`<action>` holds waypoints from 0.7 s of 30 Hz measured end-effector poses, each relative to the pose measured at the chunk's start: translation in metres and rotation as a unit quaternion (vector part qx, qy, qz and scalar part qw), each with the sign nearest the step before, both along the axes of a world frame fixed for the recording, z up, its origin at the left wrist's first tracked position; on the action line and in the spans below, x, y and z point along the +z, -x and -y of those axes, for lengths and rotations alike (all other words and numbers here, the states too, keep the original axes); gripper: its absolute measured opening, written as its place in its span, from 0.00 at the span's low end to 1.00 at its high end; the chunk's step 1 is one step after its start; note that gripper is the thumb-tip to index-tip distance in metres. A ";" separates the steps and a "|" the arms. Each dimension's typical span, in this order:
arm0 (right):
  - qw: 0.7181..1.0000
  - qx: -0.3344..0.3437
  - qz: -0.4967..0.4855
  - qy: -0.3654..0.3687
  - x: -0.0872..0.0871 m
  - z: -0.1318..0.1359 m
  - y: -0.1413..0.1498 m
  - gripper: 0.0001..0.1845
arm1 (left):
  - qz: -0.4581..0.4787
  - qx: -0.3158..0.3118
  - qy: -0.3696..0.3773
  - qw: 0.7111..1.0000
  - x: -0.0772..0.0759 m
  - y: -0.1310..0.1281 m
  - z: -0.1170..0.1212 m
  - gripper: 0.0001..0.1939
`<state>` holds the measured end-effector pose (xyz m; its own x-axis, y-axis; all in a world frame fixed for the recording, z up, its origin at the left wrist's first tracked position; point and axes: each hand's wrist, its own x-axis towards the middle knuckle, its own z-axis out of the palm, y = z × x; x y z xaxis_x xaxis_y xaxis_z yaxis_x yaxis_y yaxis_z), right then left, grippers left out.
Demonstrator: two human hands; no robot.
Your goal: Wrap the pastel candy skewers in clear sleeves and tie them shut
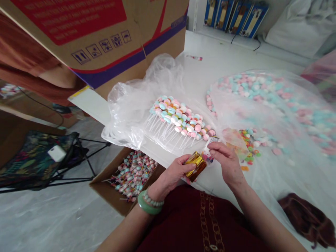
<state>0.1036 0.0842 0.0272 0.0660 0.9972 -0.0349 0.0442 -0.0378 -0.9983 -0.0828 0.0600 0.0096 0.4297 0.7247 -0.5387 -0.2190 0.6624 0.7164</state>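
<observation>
My left hand (175,173) is closed around a bundle of shiny gold twist ties (195,163), held just over the near edge of the white table (225,59). My right hand (228,159) pinches a small clear wrapped lollipop (210,154) right beside the gold bundle, fingers pressed together. Just beyond both hands a row of pastel lollipops (181,117) with white sticks lies on a crumpled clear plastic bag (133,105).
A large clear bag of pastel candies (275,98) fills the right of the table, with loose coloured candies (249,145) near it. An open carton of finished lollipops (133,175) stands on the floor at left. A big cardboard box (105,38) looms behind. A folding stool (39,157) holds a white phone (56,153).
</observation>
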 end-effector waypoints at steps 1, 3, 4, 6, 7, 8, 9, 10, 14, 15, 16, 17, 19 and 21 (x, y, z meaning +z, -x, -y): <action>1.000 0.014 0.002 -0.014 0.004 -0.001 -0.001 0.04 | -0.008 -0.005 -0.001 1.000 0.001 0.001 0.000 0.23; 0.996 0.067 0.054 -0.015 0.011 -0.004 -0.004 0.05 | -0.023 -0.008 -0.003 1.000 0.003 0.002 -0.001 0.22; 0.990 0.104 0.093 -0.004 0.012 -0.006 -0.005 0.07 | -0.031 -0.006 -0.004 0.999 0.003 0.003 -0.001 0.22; 0.973 0.172 0.151 0.028 0.012 -0.007 -0.008 0.08 | -0.042 0.001 -0.008 0.999 0.003 0.005 -0.002 0.22; 0.967 0.192 0.161 0.046 0.010 -0.007 -0.009 0.08 | -0.043 0.001 -0.012 0.999 0.003 0.006 -0.002 0.22; 0.964 0.202 0.160 0.066 0.007 -0.007 -0.010 0.09 | -0.041 -0.003 -0.019 0.999 0.002 0.006 -0.002 0.22; 0.963 0.206 0.151 0.089 0.004 -0.007 -0.011 0.11 | -0.038 -0.011 -0.027 0.999 0.002 0.007 -0.002 0.22; 0.962 0.205 0.139 0.113 0.002 -0.006 -0.011 0.12 | -0.034 -0.025 -0.036 0.998 0.002 0.006 -0.002 0.22; 0.959 0.196 0.109 0.175 -0.003 -0.005 -0.007 0.15 | -0.045 -0.080 -0.051 0.994 0.001 0.003 -0.001 0.23; 0.961 0.189 0.110 0.167 -0.003 -0.005 -0.006 0.14 | -0.054 -0.085 -0.050 0.994 0.000 0.002 -0.001 0.24; 0.965 0.182 0.113 0.152 -0.003 -0.005 -0.005 0.13 | -0.064 -0.087 -0.048 0.993 0.000 0.001 -0.001 0.24; 0.968 0.179 0.114 0.137 -0.003 -0.006 -0.004 0.11 | -0.074 -0.089 -0.048 0.992 -0.001 0.000 -0.001 0.24; 0.969 0.186 0.106 0.124 -0.004 -0.005 -0.003 0.10 | -0.089 -0.094 -0.051 0.990 -0.004 -0.001 -0.001 0.25; 0.967 0.190 0.086 0.145 -0.005 -0.002 -0.004 0.10 | -0.097 -0.094 -0.048 0.990 -0.006 -0.002 -0.001 0.26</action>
